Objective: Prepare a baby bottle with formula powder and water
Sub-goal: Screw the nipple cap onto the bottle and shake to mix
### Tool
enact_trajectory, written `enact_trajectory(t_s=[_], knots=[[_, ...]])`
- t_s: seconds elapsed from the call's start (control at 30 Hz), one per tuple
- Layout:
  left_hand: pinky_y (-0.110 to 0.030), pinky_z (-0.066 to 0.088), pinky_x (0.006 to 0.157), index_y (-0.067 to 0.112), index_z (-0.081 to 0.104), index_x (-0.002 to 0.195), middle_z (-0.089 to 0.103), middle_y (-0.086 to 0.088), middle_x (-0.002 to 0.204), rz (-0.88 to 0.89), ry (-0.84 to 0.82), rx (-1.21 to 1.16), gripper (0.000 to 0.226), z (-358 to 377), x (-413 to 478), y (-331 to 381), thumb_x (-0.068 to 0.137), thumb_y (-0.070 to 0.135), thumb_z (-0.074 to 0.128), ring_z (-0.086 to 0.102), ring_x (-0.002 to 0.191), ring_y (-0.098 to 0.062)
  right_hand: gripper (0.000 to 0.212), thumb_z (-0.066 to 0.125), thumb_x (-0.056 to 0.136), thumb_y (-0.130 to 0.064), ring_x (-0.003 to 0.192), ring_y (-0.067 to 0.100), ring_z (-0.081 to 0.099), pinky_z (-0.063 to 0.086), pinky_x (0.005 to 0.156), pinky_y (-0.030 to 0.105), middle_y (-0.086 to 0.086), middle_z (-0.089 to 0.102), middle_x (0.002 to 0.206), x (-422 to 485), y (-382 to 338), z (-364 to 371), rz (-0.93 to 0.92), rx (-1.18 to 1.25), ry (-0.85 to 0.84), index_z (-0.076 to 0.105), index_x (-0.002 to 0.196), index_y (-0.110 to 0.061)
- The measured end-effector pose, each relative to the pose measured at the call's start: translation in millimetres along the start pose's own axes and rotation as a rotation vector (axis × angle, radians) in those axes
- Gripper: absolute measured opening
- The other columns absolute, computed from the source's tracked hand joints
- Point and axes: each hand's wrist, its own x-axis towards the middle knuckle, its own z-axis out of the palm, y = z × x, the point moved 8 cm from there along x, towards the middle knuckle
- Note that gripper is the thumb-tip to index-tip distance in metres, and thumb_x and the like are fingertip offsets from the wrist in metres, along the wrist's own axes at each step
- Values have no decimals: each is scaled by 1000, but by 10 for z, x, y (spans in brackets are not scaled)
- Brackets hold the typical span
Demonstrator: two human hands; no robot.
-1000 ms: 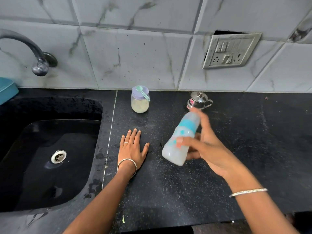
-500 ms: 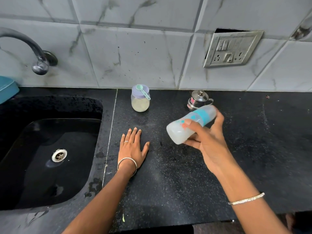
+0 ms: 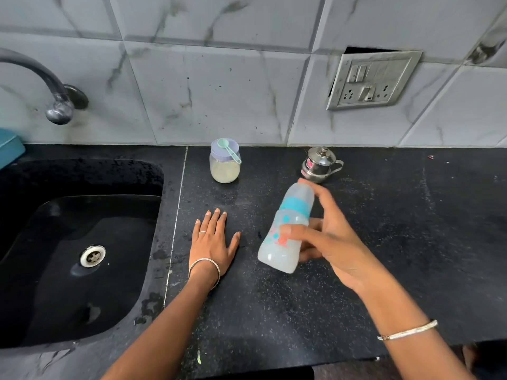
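Mid-frame, my right hand point(image 3: 337, 242) curls its fingers round the tilted bottle point(image 3: 285, 234), left hand point(image 3: 212, 245) flat on the desk point(image 3: 411, 242); I fear a loose cap point(image 3: 300, 192) leaking, or a slip.

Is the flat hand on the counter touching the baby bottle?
Apart. The head view shows a strip of bare counter between the bottle, gripped by the right hand, and the thumb of the left hand.
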Motion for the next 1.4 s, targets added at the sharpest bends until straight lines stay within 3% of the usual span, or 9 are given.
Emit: enact_trajectory(t_s=[0.13,0.3,0.47,0.6,0.77,0.9,1.03,1.2,1.4], knots=[[-42,4,129,19,26,160,21,0,170,-8,-5,-4,72,-7,1,-1,102,61,27,11,159,-21,79,79,83,-15,101,26,77,64,69,37,5,71,117,58,-68,-260,-117,318,250,34,143,-41],[-43,5,129,20,25,161,20,0,170,-3,-13,6,72,-16,3,6,102,61,27,11,159,-21,89,86,67,-21,86,24,78,62,60,35,11,78,100,-34,-31,-19,1,58,-8,42,141,-46],[-43,3,129,20,23,161,18,1,171,-2,-17,10,73,-4,5,5,102,62,24,9,159,-20,84,82,74,-20,99,26,77,63,68,38,3,77,108,40,-18,-118,-96,277,152,38,142,-44],[-43,5,129,20,25,161,20,0,170,-1,-10,9,75,-12,7,0,100,63,20,11,159,-21,88,86,68,-20,94,28,78,62,60,35,15,78,107,-44,-20,71,-15,53,-46,43,140,-47],[-42,4,129,20,24,161,19,0,170,-5,-14,2,72,-13,2,11,102,61,26,10,159,-21,82,79,77,-18,97,22,77,63,67,34,0,77,106,-17,-93,-186,-180,311,225,37,143,-43],[-43,6,129,19,27,160,22,-1,170,2,-4,-2,72,-25,1,9,102,61,27,13,158,-22,87,84,72,-14,87,22,78,61,59,32,7,80,97,-76,-80,-4,-69,49,10,43,142,-46],[-43,6,129,19,28,160,23,-1,169,0,1,-6,77,-12,-5,10,99,65,21,14,158,-22,80,80,76,-21,89,21,78,63,65,33,-6,80,98,13,-11,-164,-111,273,175,41,142,-43],[-43,7,129,19,27,160,24,-1,169,3,-2,1,78,-22,0,8,98,65,19,14,158,-22,91,89,69,-14,83,24,78,59,54,30,12,80,97,-49,-78,-3,-60,42,-24,44,142,-44],[-42,4,129,19,25,161,21,-1,170,0,-10,8,72,-19,-6,12,102,61,27,11,159,-21,85,78,77,-19,100,25,77,63,69,35,-4,79,103,37,-139,-219,-168,257,159,35,147,-42]])
